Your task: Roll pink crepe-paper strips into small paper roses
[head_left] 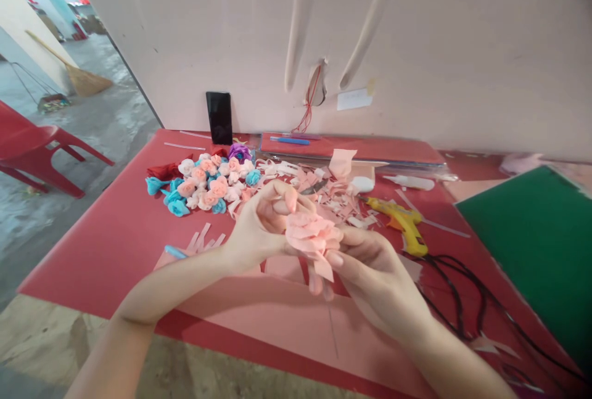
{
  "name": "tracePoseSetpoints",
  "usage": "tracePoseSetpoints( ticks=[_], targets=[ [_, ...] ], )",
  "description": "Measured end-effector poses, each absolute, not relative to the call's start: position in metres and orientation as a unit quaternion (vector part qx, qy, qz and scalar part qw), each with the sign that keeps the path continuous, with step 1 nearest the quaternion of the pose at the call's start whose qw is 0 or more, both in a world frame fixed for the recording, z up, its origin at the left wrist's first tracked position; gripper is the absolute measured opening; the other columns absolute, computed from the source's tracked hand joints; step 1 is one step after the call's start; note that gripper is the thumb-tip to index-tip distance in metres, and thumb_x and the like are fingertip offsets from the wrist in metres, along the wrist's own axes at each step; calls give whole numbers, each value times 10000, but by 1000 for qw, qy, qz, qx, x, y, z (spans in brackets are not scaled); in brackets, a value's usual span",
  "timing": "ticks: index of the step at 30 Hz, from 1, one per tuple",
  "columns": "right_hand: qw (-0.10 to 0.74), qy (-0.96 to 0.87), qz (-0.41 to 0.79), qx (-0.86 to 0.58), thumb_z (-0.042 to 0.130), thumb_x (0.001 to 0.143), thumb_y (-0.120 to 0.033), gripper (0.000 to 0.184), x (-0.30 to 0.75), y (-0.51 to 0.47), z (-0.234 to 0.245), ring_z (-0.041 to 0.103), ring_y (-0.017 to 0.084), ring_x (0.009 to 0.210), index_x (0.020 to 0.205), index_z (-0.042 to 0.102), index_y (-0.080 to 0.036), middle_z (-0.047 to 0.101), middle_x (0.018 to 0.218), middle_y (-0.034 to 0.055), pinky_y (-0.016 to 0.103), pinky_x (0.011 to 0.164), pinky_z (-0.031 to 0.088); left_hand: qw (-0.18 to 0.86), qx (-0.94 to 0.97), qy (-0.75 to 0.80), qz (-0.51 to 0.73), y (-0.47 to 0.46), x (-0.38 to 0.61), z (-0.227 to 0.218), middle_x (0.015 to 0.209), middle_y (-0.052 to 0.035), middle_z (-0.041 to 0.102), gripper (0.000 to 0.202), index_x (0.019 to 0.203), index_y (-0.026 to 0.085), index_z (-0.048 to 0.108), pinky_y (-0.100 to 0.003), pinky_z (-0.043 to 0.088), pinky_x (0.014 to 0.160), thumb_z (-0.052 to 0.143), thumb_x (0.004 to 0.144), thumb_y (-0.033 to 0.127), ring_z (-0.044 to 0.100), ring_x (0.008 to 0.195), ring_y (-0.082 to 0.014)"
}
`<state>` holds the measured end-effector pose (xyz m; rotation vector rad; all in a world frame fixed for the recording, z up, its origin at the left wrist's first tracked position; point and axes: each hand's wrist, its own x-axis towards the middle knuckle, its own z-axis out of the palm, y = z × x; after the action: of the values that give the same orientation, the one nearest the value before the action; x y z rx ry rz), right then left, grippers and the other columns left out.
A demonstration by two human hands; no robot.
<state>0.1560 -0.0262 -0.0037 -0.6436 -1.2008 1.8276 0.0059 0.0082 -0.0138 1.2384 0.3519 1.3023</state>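
Both my hands hold a pink paper flower (312, 234) above a red table (106, 245). My left hand (261, 223) curls its fingers round the flower's upper left side. My right hand (370, 263) grips it from below and right, with a loose petal strip hanging down between the fingers. A pile of finished paper roses (208, 184) in pink, white, blue, red and purple lies just beyond my left hand. Pink paper scraps (333, 192) are scattered behind the flower.
A yellow glue gun (404, 223) lies to the right, its black cord (457, 300) looping toward me. A green sheet (536, 245) covers the right side. A black phone (219, 117) leans on the wall. A red chair (32, 149) stands at left.
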Motion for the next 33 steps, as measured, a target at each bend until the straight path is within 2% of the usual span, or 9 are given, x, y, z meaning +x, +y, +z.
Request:
tracePoseSetpoints(
  ticks=[6, 10, 16, 19, 23, 33],
  targets=[
    [418, -541, 650, -331, 665, 773, -317, 175, 155, -30, 3, 507, 71, 466, 696, 668, -160, 664, 579, 21, 173, 447, 412, 583, 558, 137, 574, 8, 7, -14, 592, 66, 557, 376, 693, 202, 393, -212, 475, 599, 743, 608, 92, 544, 644, -84],
    [442, -593, 562, -371, 665, 758, -262, 150, 154, -34, 9, 518, 79, 446, 654, 655, -155, 671, 560, 27, 172, 427, 406, 561, 565, 152, 586, 8, 8, -15, 574, 63, 540, 389, 674, 201, 385, -214, 462, 586, 759, 596, 124, 534, 625, -88],
    [466, -628, 481, -397, 596, 794, -267, 178, 153, -35, 11, 515, 87, 430, 666, 644, -154, 659, 569, 33, 191, 404, 398, 574, 561, 118, 585, 12, 11, -19, 583, 61, 520, 460, 656, 204, 356, -188, 457, 548, 806, 563, 228, 552, 625, -92],
    [465, -630, 478, -397, 589, 799, -282, 188, 153, -35, 10, 526, 90, 428, 664, 642, -162, 665, 574, 29, 190, 405, 412, 591, 564, 103, 568, 14, 11, -20, 640, 56, 532, 459, 668, 198, 359, -170, 448, 551, 807, 574, 240, 566, 623, -76],
    [462, -627, 487, -395, 596, 799, -295, 193, 152, -34, 11, 554, 97, 427, 671, 654, -163, 679, 590, 35, 189, 411, 439, 596, 565, 92, 563, 15, 9, -21, 710, 38, 569, 406, 688, 189, 380, -159, 444, 556, 778, 612, 165, 563, 621, -60],
    [464, -633, 487, -382, 590, 828, -284, 161, 151, -36, 7, 609, 121, 431, 743, 656, -165, 679, 555, 29, 182, 388, 462, 584, 555, 88, 586, 13, 12, -20, 601, 64, 547, 417, 682, 205, 380, -192, 458, 571, 780, 588, 135, 555, 625, -94]
  ],
)
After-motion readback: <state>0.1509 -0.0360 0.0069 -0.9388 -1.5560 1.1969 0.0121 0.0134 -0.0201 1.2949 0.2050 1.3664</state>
